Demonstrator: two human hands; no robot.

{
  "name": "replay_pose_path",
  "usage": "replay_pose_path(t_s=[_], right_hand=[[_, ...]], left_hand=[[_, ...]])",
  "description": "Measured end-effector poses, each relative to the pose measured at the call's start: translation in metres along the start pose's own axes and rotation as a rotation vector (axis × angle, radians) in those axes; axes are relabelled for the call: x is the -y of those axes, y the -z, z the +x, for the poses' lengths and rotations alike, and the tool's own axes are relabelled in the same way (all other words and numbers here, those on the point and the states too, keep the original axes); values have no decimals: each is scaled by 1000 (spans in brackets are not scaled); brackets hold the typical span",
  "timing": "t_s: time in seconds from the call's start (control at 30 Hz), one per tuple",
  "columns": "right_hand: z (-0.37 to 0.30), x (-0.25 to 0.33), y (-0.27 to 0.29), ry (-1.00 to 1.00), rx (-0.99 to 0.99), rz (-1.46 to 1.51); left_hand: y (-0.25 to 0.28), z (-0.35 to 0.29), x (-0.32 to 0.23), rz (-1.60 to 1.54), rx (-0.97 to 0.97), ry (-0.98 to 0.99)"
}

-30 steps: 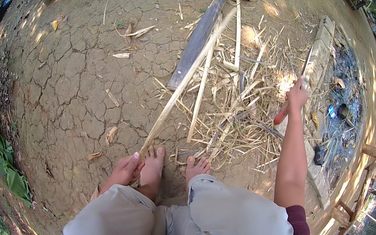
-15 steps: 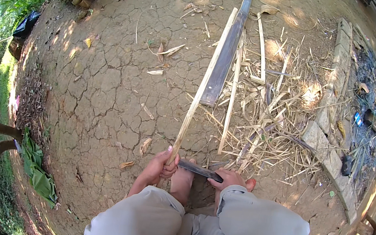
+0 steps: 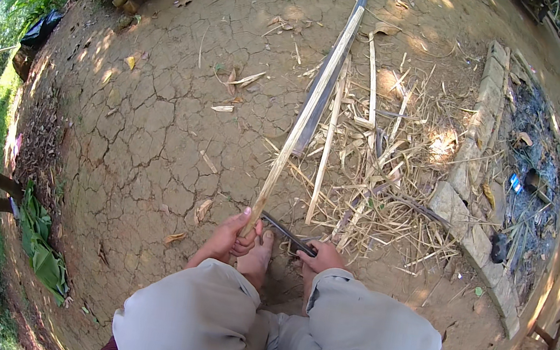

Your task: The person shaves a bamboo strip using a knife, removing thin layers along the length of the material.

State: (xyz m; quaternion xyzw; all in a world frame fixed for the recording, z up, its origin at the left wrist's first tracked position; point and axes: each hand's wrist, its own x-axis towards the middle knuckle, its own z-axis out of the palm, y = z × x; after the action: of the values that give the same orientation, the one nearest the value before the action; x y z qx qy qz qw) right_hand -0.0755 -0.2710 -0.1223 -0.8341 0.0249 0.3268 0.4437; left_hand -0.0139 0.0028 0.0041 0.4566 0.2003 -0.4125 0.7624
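Within left hand, one strip

The left hand is curled, thumb pointing forward. The right hand curls near it.

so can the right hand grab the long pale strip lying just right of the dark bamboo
Probably not now: the pale strip ends close ahead, but the right hand is wrapped around the knife.

Strip of fibrous, matt wood, knife with smooth metal blade, faintly glossy bamboo pole, soft matt cloth trousers, dry, rough shavings, coarse cracked-earth ground.
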Motion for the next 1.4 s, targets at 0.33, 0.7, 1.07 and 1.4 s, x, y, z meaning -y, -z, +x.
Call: replay_pose_path(t_s=[0.33, 0.7, 1.07, 1.4], right_hand=[[9, -20, -21, -7, -132, 67], [16, -18, -20, -69, -122, 54], [28, -23, -14, -139, -26, 179], [28, -21, -15, -103, -33, 159]], left_hand=[[-15, -8, -9, 24, -93, 8], [-6, -10, -11, -40, -42, 7], [3, -12, -14, -31, -90, 10], [0, -12, -10, 13, -163, -86]])
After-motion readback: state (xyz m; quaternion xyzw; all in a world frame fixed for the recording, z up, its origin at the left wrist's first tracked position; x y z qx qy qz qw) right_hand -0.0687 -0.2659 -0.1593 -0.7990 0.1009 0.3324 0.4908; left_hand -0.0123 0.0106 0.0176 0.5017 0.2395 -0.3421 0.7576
